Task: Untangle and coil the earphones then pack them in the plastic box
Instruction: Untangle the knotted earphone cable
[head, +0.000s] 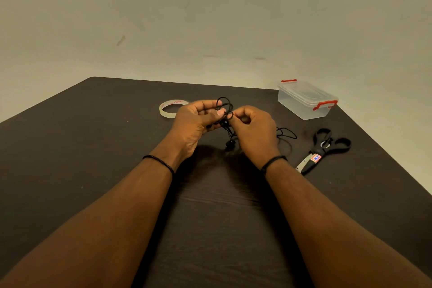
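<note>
Black tangled earphones (225,107) are lifted above the dark table, with loops sticking up between my two hands. My left hand (195,121) holds the bundle with thumb and fingers curled round the cable. My right hand (253,127) pinches a loop of the same cable from the right. An earbud dangles below the hands, and more cable trails on the table to the right of my right hand. The clear plastic box (306,100) with red latches stands closed at the far right, apart from both hands.
A roll of clear tape (173,108) lies on the dark table (93,147) behind my left hand. Black scissors (325,147) lie to the right, near the table's right edge. A plain wall rises behind the table's far edge.
</note>
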